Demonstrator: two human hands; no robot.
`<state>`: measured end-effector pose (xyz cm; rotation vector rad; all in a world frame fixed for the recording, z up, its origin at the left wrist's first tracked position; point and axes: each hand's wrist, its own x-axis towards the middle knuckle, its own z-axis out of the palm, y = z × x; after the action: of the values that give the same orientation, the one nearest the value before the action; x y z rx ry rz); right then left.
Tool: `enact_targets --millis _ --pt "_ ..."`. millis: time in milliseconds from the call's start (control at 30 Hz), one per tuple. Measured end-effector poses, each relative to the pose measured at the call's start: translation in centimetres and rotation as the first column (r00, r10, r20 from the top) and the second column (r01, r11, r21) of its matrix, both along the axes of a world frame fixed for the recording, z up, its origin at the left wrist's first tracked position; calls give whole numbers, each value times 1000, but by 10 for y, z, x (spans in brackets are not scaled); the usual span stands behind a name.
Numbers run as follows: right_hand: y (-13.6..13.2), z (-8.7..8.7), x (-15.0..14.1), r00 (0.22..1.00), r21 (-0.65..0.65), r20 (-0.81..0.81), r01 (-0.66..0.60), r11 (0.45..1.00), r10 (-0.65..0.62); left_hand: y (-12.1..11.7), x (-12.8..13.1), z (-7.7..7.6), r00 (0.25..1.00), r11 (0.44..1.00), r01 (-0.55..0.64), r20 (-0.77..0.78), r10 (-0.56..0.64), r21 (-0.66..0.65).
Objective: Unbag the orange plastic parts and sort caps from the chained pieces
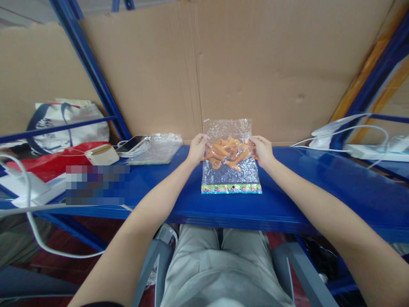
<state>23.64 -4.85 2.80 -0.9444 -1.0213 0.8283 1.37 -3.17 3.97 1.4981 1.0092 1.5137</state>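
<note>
A clear plastic bag (230,177) with a green and blue patterned strip along its near edge lies on the blue table. Orange, limp pieces that look like uninflated balloons (228,151) are bunched at its middle; whether all are inside the bag I cannot tell. My left hand (198,147) pinches the bag's left side, and my right hand (261,149) pinches its right side. Small orange bits show beside both hands, past the bag's edges. The fingertips are partly hidden.
The blue table (179,200) backs onto a cardboard wall (239,64). To the left are a stack of clear bags (162,149), a phone (132,144) with a white cable, a red bag (57,157) and a white tote (73,123). A power strip (367,151) is on the right.
</note>
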Motion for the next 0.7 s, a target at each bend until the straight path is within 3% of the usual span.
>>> enact_targets --millis 167,467,700 --pt "4 0 3 999 26 -38 25 999 -24 1 1 0 1000 1000 15 16 -16 27" --pt "8 -2 9 997 101 39 56 993 -61 0 1 1 999 999 -21 27 19 46" --pt "22 1 31 975 155 -29 223 963 -221 -5 5 -3 976 982 167 -125 -178 -93"
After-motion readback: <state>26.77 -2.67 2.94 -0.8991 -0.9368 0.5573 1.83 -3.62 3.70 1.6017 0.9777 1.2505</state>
